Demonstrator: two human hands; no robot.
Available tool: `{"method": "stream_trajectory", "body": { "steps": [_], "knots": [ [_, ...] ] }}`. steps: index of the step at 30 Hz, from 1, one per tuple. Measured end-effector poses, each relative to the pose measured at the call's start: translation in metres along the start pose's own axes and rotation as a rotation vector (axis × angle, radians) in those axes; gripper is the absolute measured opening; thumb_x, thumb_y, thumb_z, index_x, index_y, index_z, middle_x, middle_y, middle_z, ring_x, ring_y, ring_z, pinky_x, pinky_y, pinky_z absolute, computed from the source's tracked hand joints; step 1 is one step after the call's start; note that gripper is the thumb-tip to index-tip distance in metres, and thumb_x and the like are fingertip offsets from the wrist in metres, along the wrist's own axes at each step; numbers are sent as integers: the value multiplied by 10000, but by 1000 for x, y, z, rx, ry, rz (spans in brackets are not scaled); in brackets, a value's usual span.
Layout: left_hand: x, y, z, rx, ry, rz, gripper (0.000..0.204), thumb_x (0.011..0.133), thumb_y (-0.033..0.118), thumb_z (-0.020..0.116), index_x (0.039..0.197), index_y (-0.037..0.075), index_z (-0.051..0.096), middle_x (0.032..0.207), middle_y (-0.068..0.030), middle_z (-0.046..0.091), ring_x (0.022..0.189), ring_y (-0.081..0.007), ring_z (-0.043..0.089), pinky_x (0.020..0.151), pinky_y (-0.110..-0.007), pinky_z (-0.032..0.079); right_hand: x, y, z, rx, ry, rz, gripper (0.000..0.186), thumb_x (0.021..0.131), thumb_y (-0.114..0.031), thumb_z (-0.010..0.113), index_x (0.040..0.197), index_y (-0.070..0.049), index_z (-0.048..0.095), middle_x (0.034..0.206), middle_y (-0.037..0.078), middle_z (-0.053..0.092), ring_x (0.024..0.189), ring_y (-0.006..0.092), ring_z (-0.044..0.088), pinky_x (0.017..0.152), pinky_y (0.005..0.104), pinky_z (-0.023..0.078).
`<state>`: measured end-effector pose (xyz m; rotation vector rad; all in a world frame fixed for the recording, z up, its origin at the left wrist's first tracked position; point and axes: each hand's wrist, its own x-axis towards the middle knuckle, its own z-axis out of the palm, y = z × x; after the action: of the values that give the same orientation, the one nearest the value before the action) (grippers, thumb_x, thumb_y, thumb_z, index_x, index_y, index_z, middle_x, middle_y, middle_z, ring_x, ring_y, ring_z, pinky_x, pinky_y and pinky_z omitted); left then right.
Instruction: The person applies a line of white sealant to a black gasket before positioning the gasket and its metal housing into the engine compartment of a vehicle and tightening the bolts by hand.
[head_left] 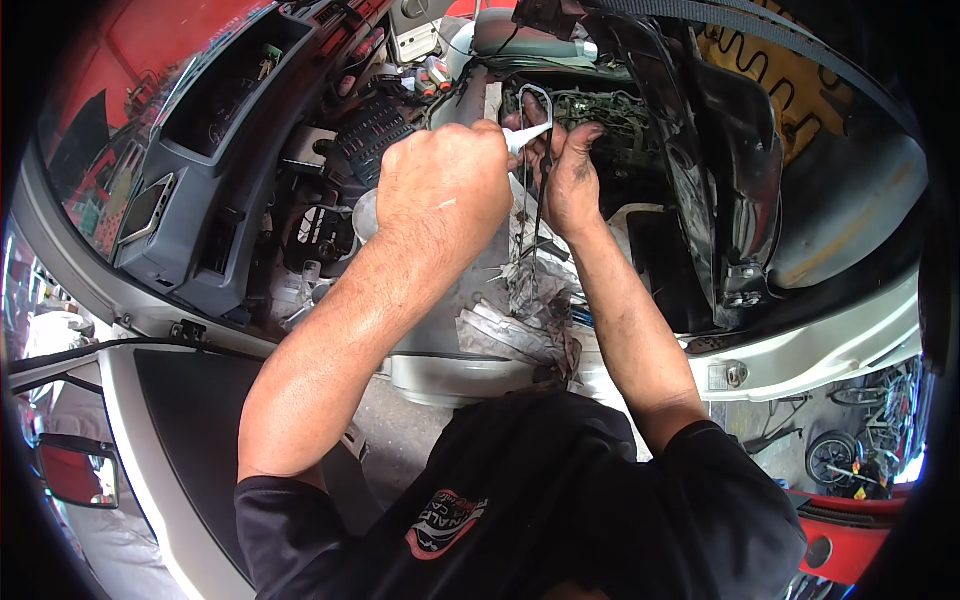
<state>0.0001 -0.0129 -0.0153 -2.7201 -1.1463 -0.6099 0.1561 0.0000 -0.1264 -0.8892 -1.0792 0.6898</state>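
Observation:
My left hand [445, 175] is closed in a fist around a tube, whose body the fingers hide. Its white tapered nozzle [527, 136] points right and reaches a long, thin loop-shaped gasket [549, 112]. The gasket hangs upright, dark along its sides, with a pale grey coating around its top bend. Close beside it on the right, my right hand [572, 185] holds it with blackened fingers behind the strip, while the thumb sticks up. Below the hands lie crumpled, grease-stained rags [505, 332] on the vehicle's floor.
An exposed engine [605, 112] sits beyond my right hand, next to a tipped-up seat [740, 190]. A dark tool set [372, 135] lies left of my left hand, near the dashboard [205, 150]. The opened door [170, 440] stands at lower left.

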Motion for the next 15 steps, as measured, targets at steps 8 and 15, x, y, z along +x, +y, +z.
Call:
{"method": "stream_trajectory", "body": {
  "steps": [8,15],
  "knots": [
    [-2,1,4,-29,2,4,175,836,168,612,856,3,669,762,-189,687,741,-338,700,667,-431,552,-1,-4,-1,10,5,73,998,842,-809,78,1411,-82,457,1163,-2,592,903,108,479,839,259,387],
    [-5,3,7,-37,-13,-11,177,837,165,606,854,1,669,759,-188,687,738,-336,701,668,-432,556,-1,-9,2,130,0,109,998,836,-811,110,1429,-75,428,1192,25,569,948,115,506,874,261,401]
  ]
}}
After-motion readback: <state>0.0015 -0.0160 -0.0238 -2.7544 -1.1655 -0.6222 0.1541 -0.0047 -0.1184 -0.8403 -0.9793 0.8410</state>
